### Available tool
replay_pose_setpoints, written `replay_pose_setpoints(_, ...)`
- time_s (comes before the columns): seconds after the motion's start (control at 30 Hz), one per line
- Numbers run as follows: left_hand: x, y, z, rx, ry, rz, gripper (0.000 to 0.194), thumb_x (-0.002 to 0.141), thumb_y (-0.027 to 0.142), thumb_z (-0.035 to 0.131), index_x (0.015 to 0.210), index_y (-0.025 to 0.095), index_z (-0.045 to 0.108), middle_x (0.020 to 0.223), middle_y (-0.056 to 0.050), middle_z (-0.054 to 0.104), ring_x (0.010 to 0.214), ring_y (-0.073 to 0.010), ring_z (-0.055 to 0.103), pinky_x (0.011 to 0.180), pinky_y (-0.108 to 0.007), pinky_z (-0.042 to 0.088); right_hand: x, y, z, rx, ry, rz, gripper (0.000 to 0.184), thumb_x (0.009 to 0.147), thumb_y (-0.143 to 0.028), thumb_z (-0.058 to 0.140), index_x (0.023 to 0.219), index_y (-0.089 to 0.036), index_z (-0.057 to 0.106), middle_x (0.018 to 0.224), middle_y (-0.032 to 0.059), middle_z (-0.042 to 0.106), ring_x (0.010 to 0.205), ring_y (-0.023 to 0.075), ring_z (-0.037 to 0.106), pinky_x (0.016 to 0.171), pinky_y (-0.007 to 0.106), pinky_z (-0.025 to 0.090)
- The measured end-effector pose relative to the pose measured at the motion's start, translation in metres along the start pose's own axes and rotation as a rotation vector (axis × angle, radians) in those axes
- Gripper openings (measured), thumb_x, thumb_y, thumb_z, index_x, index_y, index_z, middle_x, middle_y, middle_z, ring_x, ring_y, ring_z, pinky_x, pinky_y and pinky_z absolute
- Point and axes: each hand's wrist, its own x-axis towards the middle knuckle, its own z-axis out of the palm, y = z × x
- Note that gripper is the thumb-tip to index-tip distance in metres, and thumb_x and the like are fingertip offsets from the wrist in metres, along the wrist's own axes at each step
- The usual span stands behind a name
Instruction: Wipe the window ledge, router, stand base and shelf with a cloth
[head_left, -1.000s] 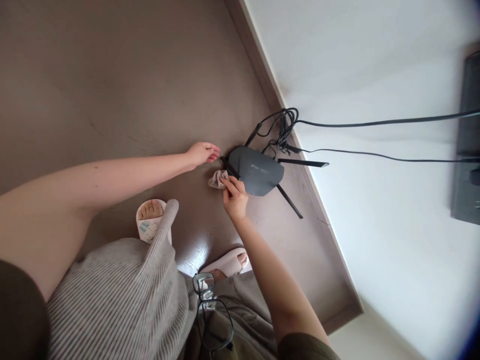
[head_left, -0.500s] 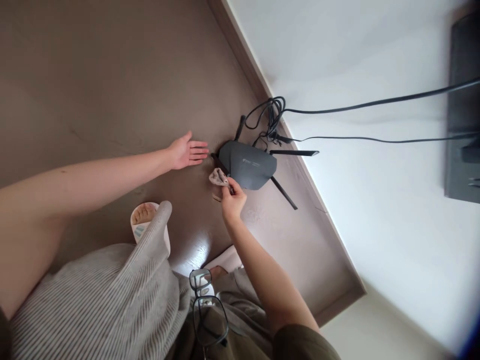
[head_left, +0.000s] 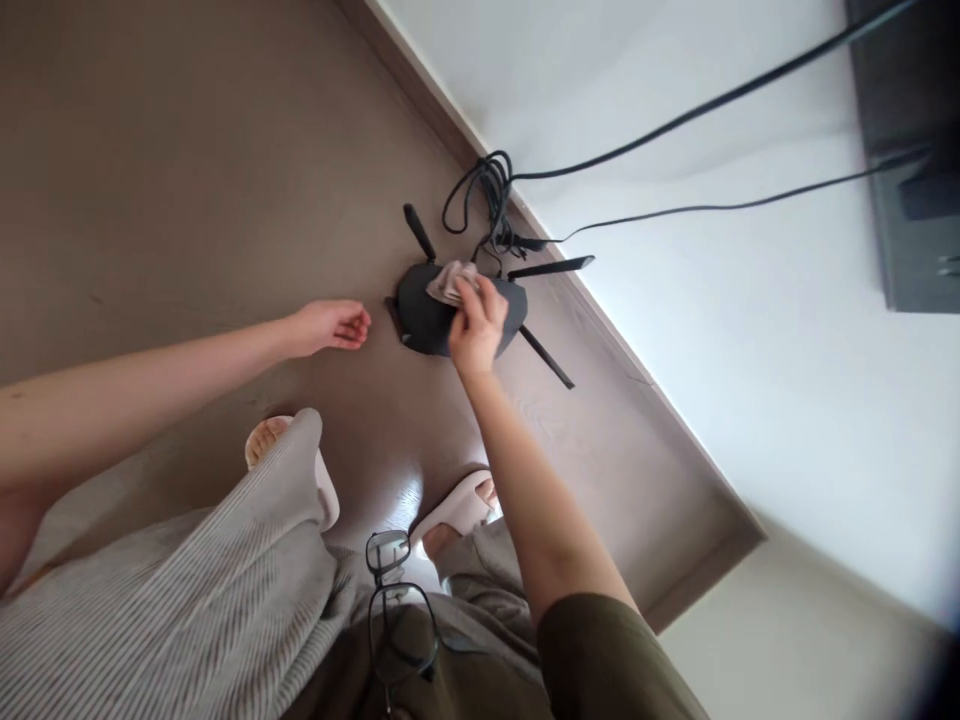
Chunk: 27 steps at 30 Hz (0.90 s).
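A dark grey Wi-Fi router point(head_left: 421, 322) with black antennas lies on the brown wooden floor. My right hand point(head_left: 478, 325) is over the router's top, shut on a crumpled pinkish-grey cloth point(head_left: 448, 282) that rests against the upper surface. Hand and cloth cover much of the casing. To the left of the router, apart from it, my left hand point(head_left: 334, 326) hovers with its fingers curled in and nothing visible in them.
Black cables point(head_left: 491, 190) lie coiled by the baseboard point(head_left: 450, 120) behind the router. Two leads run right, across the white wall point(head_left: 720, 290), to a dark box point(head_left: 922, 230). My slippered feet point(head_left: 459, 505) stand below, and eyeglasses point(head_left: 401, 635) hang at my front.
My right hand has carried the cloth from the router's near left edge onto its top. The left hand's outstretched fingers have curled in. The view has shifted, and the router sits further left.
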Motion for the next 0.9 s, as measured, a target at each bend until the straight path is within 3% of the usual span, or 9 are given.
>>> replay_pose_setpoints(0.07, -0.005, -0.005, 0.015, 0.376, -0.028, 0.076, 0.037, 0.088, 0.047, 0.049, 0.095, 0.016, 0.068, 0.086, -0.009, 0.068, 0.081, -0.0215, 0.065, 0.085, -0.042, 0.054, -0.009, -0.011, 0.011, -0.104, -0.147, -0.020, 0.050, 0.094, -0.013, 0.037, 0.138, -0.026, 0.058, 0.146, 0.0123, 0.046, 0.129, 0.0273, 0.044, 0.111, 0.051, 0.036)
replay_pose_setpoints(0.13, -0.011, -0.004, 0.034, 0.711, -0.032, 0.258, 0.032, 0.089, 0.038, 0.047, 0.101, 0.017, 0.069, 0.094, -0.009, 0.068, 0.087, -0.0216, 0.065, 0.090, -0.042, 0.053, -0.027, -0.020, 0.017, -0.154, -0.246, -0.022, 0.052, 0.096, -0.014, 0.039, 0.145, -0.026, 0.052, 0.150, 0.0131, 0.043, 0.129, 0.0283, 0.043, 0.111, 0.051, 0.034)
replay_pose_setpoints(0.23, -0.016, 0.003, 0.059, 0.994, -0.009, 0.537, 0.036, 0.092, 0.025, 0.040, 0.115, 0.016, 0.066, 0.114, -0.013, 0.065, 0.105, -0.0243, 0.063, 0.098, -0.043, 0.050, -0.053, -0.015, 0.018, -0.116, -0.325, -0.114, 0.048, 0.098, -0.019, 0.041, 0.143, -0.028, 0.054, 0.144, 0.0105, 0.050, 0.125, 0.0253, 0.047, 0.111, 0.044, 0.037)
replay_pose_setpoints(0.3, -0.015, 0.007, 0.070, 1.087, -0.034, 0.675, 0.041, 0.090, 0.017, 0.040, 0.124, 0.013, 0.063, 0.127, -0.017, 0.060, 0.118, -0.0269, 0.058, 0.104, -0.044, 0.048, -0.059, 0.000, 0.014, -0.087, -0.273, -0.120, 0.045, 0.098, -0.019, 0.041, 0.137, -0.029, 0.060, 0.139, 0.0094, 0.053, 0.122, 0.0238, 0.049, 0.110, 0.040, 0.040)
replay_pose_setpoints(0.4, -0.009, 0.008, 0.077, 1.165, -0.083, 0.802, 0.053, 0.086, 0.010, 0.043, 0.139, 0.008, 0.052, 0.144, -0.021, 0.050, 0.138, -0.0313, 0.043, 0.115, -0.049, 0.038, -0.051, 0.022, 0.010, -0.127, -0.028, 0.164, 0.048, 0.097, -0.017, 0.037, 0.141, -0.023, 0.057, 0.141, 0.0143, 0.047, 0.126, 0.0275, 0.047, 0.110, 0.047, 0.041)
replay_pose_setpoints(0.5, -0.005, 0.008, 0.076, 1.203, -0.049, 0.811, 0.067, 0.084, 0.009, 0.045, 0.150, 0.003, 0.036, 0.156, -0.024, 0.034, 0.150, -0.0366, 0.021, 0.120, -0.055, 0.028, -0.049, 0.016, 0.015, -0.142, 0.053, 0.388, 0.054, 0.097, -0.015, 0.033, 0.149, -0.017, 0.046, 0.147, 0.0194, 0.037, 0.133, 0.0326, 0.042, 0.110, 0.054, 0.038)
replay_pose_setpoints(0.67, 0.001, 0.009, 0.071, 1.218, 0.066, 0.726, 0.076, 0.084, 0.012, 0.043, 0.155, -0.001, 0.019, 0.163, -0.026, 0.017, 0.153, -0.0397, 0.007, 0.119, -0.062, 0.026, -0.069, -0.005, 0.024, 0.004, -0.083, 0.136, 0.046, 0.097, -0.017, 0.038, 0.136, -0.025, 0.061, 0.137, 0.0140, 0.048, 0.124, 0.0270, 0.050, 0.109, 0.046, 0.043)
replay_pose_setpoints(0.8, 0.006, 0.008, 0.065, 1.278, 0.050, 0.690, 0.073, 0.085, 0.011, 0.040, 0.154, -0.004, 0.021, 0.162, -0.028, 0.020, 0.153, -0.0368, 0.011, 0.120, -0.059, 0.025, -0.074, 0.015, 0.021, -0.009, 0.219, 0.329, 0.048, 0.094, -0.014, 0.036, 0.135, -0.016, 0.061, 0.135, 0.0178, 0.044, 0.128, 0.0290, 0.045, 0.110, 0.048, 0.042)
replay_pose_setpoints(0.9, 0.009, 0.006, 0.058, 1.303, 0.033, 0.690, 0.070, 0.085, 0.011, 0.040, 0.152, -0.003, 0.027, 0.161, -0.027, 0.024, 0.153, -0.0350, 0.014, 0.121, -0.055, 0.026, -0.086, 0.020, 0.020, 0.059, 0.243, 0.271, 0.046, 0.092, -0.015, 0.040, 0.130, -0.015, 0.065, 0.131, 0.0174, 0.048, 0.123, 0.0275, 0.050, 0.107, 0.045, 0.046)
